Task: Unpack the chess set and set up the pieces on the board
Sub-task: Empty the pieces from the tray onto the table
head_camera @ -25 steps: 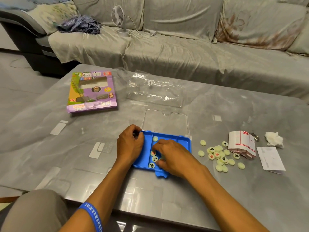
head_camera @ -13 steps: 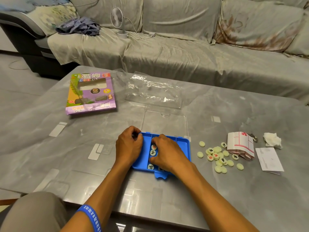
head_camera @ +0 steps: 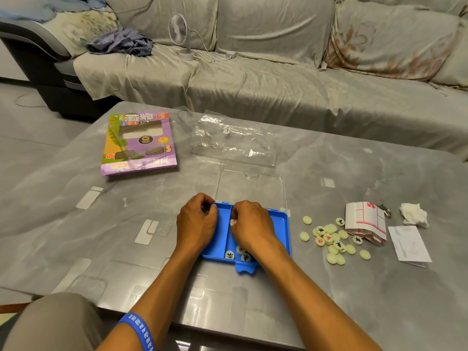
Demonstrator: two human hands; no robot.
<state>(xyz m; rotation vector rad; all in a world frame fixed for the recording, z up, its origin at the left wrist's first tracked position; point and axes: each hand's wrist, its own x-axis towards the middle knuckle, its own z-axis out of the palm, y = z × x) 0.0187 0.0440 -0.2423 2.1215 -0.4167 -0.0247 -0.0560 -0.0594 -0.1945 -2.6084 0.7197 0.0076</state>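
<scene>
The chess set is half unpacked. Near the table's (head_camera: pixel 76 249) far left corner lies its purple box (head_camera: pixel 139 144), with a clear plastic bag (head_camera: pixel 233 138) to its right. By the middle of the near edge sits the blue case (head_camera: pixel 281 231), its clear lid (head_camera: pixel 250 191) folded open behind it. The left hand (head_camera: pixel 196 221) grips the case's left rim with curled fingers, steadying it. The right hand (head_camera: pixel 252 226) reaches into the case, fingers bent down over the discs (head_camera: pixel 230 255) left inside; whether it pinches one I cannot tell. Further right, toward the right edge, a heap of pale pieces (head_camera: pixel 331 240) lies loose beside the folded paper board (head_camera: pixel 366 219), with a white slip (head_camera: pixel 407 243) and a crumpled tissue (head_camera: pixel 414 215) beyond.

The step in hand looks like emptying the case. Next, probably, the last discs go onto the heap, then the board needs unfolding flat.
</scene>
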